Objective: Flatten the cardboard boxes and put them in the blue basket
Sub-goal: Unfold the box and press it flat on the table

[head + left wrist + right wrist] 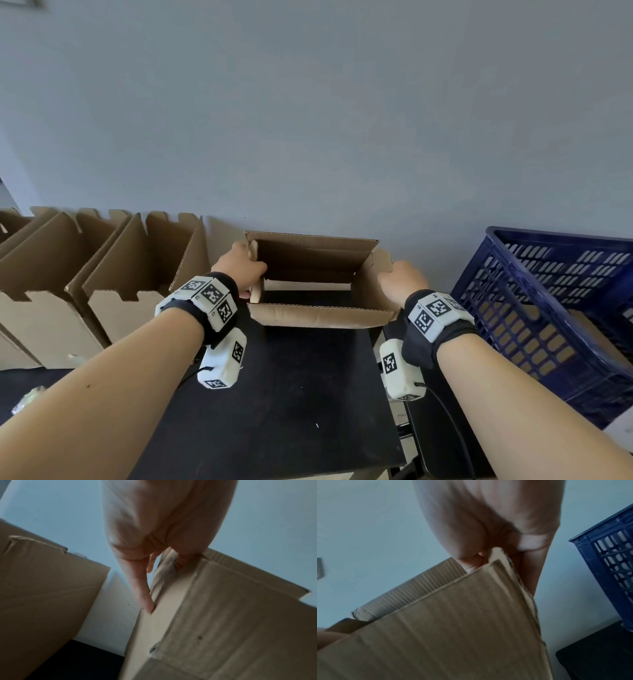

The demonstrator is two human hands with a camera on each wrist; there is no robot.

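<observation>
Cardboard makes up the open box (317, 284) at the middle of the black tabletop (291, 377), close to the grey wall (308, 120). Its top and bottom are both open, so the dark tabletop shows through it. The left hand (239, 265) grips the box's left wall: in the left wrist view the fingers (144, 588) lie along the outside of the wall while the thumb is hidden on the other side of the cardboard. The right hand (400, 279) grips the box's right wall at its top edge; the right wrist view shows the wall pinched between thumb and fingers, though the fingertips are hidden behind the cardboard and the picture is blurred.

Left of the box stand 2 more open boxes (102, 274) in a row along the wall, with a 3rd partly cut off at the left edge. Their lower parts are hidden by the left forearm and the frame.

Right of the box, near but apart from it, sits the blue basket (548, 308), tilted and cut off by the right edge. Brown cardboard shows through its slotted side; how many pieces lie inside cannot be made out.

Both wrists carry black bands with white marker blocks (212, 298). A small pale thing at the tabletop's lower left is too blurred to name.
</observation>
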